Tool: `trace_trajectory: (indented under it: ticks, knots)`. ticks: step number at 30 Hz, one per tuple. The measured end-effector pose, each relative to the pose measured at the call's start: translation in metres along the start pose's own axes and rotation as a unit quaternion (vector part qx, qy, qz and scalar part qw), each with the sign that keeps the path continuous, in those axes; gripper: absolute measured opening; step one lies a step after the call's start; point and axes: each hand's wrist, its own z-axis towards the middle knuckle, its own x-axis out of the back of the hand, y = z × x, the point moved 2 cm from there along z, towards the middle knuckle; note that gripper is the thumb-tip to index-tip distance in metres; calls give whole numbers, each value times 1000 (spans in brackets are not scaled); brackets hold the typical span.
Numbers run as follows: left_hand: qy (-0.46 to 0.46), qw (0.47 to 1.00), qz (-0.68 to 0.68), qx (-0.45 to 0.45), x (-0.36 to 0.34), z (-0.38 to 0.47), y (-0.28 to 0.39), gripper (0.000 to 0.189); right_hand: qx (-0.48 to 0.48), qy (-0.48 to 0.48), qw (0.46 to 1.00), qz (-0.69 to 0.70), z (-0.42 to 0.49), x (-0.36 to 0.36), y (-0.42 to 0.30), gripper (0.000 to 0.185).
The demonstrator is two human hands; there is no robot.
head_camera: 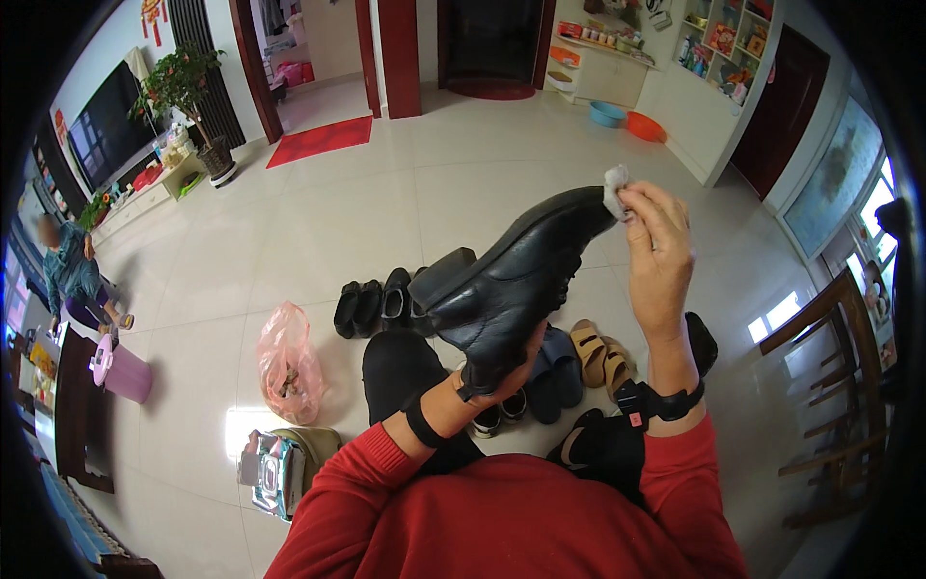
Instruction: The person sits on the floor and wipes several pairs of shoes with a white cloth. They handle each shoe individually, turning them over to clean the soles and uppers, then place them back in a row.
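A black leather shoe (506, 268) with a chunky heel is raised in front of me, tilted with its toe up to the right and its sole facing up and left. My left hand (517, 369) grips it from below near the opening, the fingers partly hidden behind the shoe. Pinched between the thumb and fingers of my right hand (658, 231) is a crumpled whitish wipe (616, 192), which touches the toe end of the sole.
Black shoes (358, 307), dark blue slippers (555, 373) and tan sandals (589, 351) stand on the floor. A pink plastic bag (289, 369) and a pack of wipes (271, 470) lie at left. Farther left are a lidded pink bin (123, 369) and a seated person (72, 268); a wooden chair (839, 391) stands right.
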Motion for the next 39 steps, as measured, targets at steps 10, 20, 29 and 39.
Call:
trace_trajectory:
  ticks: [10,20,29,39]
  knots:
    - [-161,975,-90,122,-27,-35,-34,41,-54,38,991,115,-17,-37,10,29]
    - [-146,976,-114,114,-64,-86,-80,38,59,-15,998,-1,-26,-42,-17,35]
    - [-160,931,-307,115,-49,-63,-57,35,146,-43,988,-8,-36,-47,-38,31]
    - [-161,957,-198,136,-32,-28,-13,40,196,-130,972,-12,-65,-53,-61,38]
